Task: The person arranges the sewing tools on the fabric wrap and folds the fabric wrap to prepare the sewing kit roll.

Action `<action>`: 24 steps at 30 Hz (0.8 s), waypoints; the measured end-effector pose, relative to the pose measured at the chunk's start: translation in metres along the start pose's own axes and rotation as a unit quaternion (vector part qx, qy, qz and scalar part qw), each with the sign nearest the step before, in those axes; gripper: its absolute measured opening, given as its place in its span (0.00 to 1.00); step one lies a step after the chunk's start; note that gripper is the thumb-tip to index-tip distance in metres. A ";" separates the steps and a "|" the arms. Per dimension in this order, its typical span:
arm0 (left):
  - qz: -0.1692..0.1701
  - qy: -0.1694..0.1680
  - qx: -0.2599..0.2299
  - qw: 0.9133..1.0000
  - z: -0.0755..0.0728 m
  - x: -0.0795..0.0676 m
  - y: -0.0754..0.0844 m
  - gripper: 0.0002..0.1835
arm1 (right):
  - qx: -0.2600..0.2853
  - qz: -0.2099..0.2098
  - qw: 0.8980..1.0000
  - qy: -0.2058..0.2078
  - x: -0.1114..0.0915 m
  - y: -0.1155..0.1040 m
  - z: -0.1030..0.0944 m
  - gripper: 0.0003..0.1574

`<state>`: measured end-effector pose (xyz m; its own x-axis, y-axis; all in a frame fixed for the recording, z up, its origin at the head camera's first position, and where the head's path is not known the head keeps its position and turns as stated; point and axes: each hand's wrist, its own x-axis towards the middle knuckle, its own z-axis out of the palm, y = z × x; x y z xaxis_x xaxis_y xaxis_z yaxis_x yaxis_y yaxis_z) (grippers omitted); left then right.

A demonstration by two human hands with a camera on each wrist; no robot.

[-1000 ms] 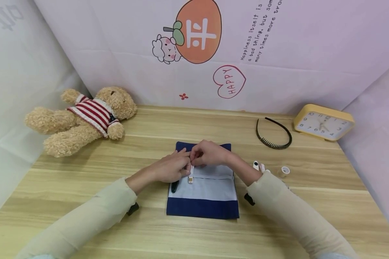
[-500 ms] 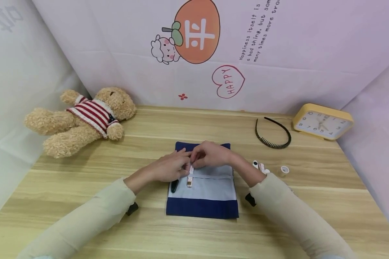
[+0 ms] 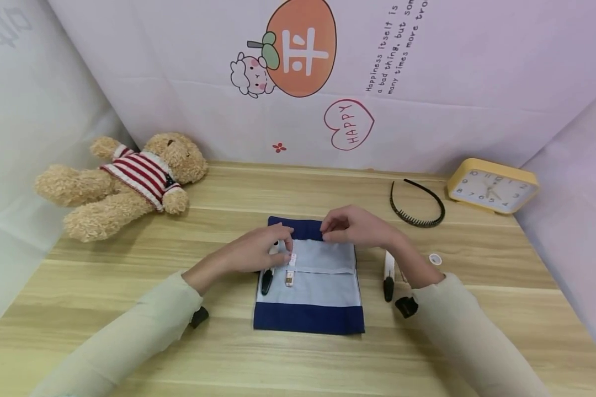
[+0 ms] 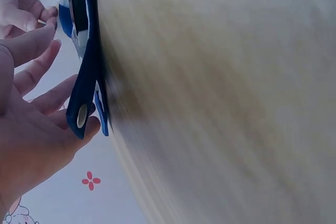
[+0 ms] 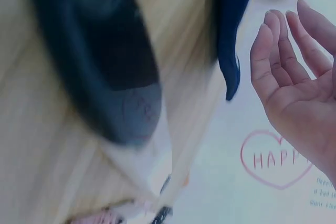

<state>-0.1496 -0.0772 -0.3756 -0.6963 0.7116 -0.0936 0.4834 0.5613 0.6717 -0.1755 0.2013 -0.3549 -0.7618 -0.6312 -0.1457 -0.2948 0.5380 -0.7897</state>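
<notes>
One printed white backdrop [image 3: 179,44] rises behind the navy-and-grey fabric pouch [image 3: 323,289], the largest thing before us. Next we see the pale wooden table [image 3: 218,358], reaching out on every side of the pouch. Left of the pouch and farther back lies a teddy bear [image 3: 136,182] in a red-and-white striped jumper. The pouch itself is spread flat, a navy band along its near edge and another along its far one. Well to its right, toward the back, we find a yellow-cased clock [image 3: 493,186].

Over the pouch's left part we see the person's left hand [image 3: 258,249], thumb and forefinger bent and parted; we cannot tell whether its other fingers press the cloth. Near the pouch's far right corner is the right hand [image 3: 360,227], fingers loosely bent around nothing, well apart from the left.

Behind and right of the pouch rests a toothed black headband [image 3: 419,223]. Just right of the pouch lies a white marker [image 3: 389,275] with a black end; a similar black-ended marker [image 3: 267,280] lies at the pouch's left side. Between that one and the pouch's centre we see a slim pink-and-white printed stick [image 3: 290,277], near the left thumb. Farther right of the pouch, a small white-rimmed roll [image 3: 435,259] is partly hidden.
</notes>
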 end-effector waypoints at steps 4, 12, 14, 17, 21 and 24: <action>0.001 0.010 0.015 1.000 -0.003 -0.001 -0.002 0.07 | -0.002 0.015 1.000 0.024 -0.012 0.005 -0.012 0.12; 0.009 0.023 0.015 1.000 -0.010 -0.007 -0.004 0.13 | 0.004 0.033 0.997 0.063 -0.040 0.018 -0.031 0.14; 0.010 0.022 0.017 1.000 -0.011 -0.008 -0.005 0.15 | 0.006 0.041 0.997 0.072 -0.048 0.023 -0.033 0.14; 0.002 0.012 0.020 1.000 -0.009 -0.009 -0.006 0.17 | 0.006 0.061 0.995 0.080 -0.058 0.028 -0.035 0.16; -0.010 -0.003 0.021 1.000 -0.007 -0.012 -0.009 0.20 | 0.001 0.075 0.994 0.077 -0.070 0.037 -0.038 0.18; -0.009 -0.008 0.013 1.000 -0.007 -0.013 -0.009 0.21 | 0.007 0.071 0.995 0.072 -0.080 0.043 -0.040 0.19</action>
<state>-0.1488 -0.0945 -0.3756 -0.6962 0.7082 -0.1169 0.4854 0.5844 0.6503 -0.1506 0.2973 -0.3539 -0.8707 -0.4613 -0.1704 -0.1707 0.6085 -0.7749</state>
